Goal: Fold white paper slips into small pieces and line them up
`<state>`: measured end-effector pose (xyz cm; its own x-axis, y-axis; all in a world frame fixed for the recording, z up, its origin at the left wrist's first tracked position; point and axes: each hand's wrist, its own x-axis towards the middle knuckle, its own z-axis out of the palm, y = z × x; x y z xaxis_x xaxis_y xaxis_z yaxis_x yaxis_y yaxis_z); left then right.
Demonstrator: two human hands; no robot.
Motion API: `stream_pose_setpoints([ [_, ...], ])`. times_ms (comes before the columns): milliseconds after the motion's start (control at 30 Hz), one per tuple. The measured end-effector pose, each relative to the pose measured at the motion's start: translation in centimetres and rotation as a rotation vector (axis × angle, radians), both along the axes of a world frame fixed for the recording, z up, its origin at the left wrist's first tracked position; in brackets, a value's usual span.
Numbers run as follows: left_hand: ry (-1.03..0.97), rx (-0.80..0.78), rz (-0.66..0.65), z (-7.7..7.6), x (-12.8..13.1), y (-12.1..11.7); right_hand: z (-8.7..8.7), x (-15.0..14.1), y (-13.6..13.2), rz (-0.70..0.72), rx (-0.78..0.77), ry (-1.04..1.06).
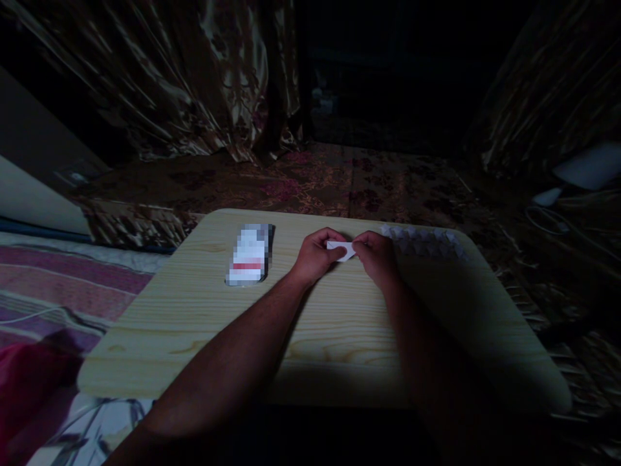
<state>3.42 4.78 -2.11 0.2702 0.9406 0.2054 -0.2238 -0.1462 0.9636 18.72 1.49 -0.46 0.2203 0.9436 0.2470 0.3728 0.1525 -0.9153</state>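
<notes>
Between my two hands is a small folded piece of white paper [340,250], held just above the wooden table. My left hand [316,254] pinches its left end, the thumb lying over the front. At the right end, my right hand [377,254] grips the paper between thumb and fingers. Just beyond my right hand, several small folded paper pieces [427,241] stand in rows near the table's far right edge; they look greyish in the shadow. To the left lies a phone [250,254] with a lit, blurred-out screen.
The light wood table [204,330] has rounded corners. Behind it is a ledge covered with patterned cloth [301,181], below hanging curtains [233,71]. A striped bed cover [107,278] lies at left. A white lamp-like object [589,167] and a cable sit at right. The light is dim.
</notes>
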Motion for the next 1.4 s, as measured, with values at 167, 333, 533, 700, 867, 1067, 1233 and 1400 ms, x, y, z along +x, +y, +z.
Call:
stream_pose_setpoints([
  [167,0.001,-0.008,0.014,0.01,-0.08,0.06,-0.20,-0.05,0.07,0.035,-0.018,0.028],
  [333,0.015,-0.007,0.023,0.11,-0.08,0.04,-0.48,-0.01,0.16,0.020,-0.015,0.033],
  [533,0.016,-0.003,0.011,0.10,-0.12,0.11,-0.17,-0.09,-0.01,0.037,-0.004,0.024],
  [700,0.028,0.010,-0.013,0.12,-0.06,0.00,-0.06,-0.10,-0.08,0.034,0.005,-0.015],
  [867,0.018,-0.008,-0.011,0.06,-0.01,0.00,-0.05,-0.01,-0.12,0.033,-0.002,-0.026],
  [1067,-0.013,-0.029,-0.031,0.05,0.00,0.01,-0.08,-0.15,-0.11,0.031,0.015,-0.052],
  [1233,0.000,-0.011,-0.041,0.23,0.03,-0.16,0.01,-0.19,-0.14,0.029,0.005,-0.055],
  [1400,0.007,-0.013,-0.028,0.26,-0.06,-0.02,0.07,-0.20,-0.17,0.031,-0.014,-0.057],
])
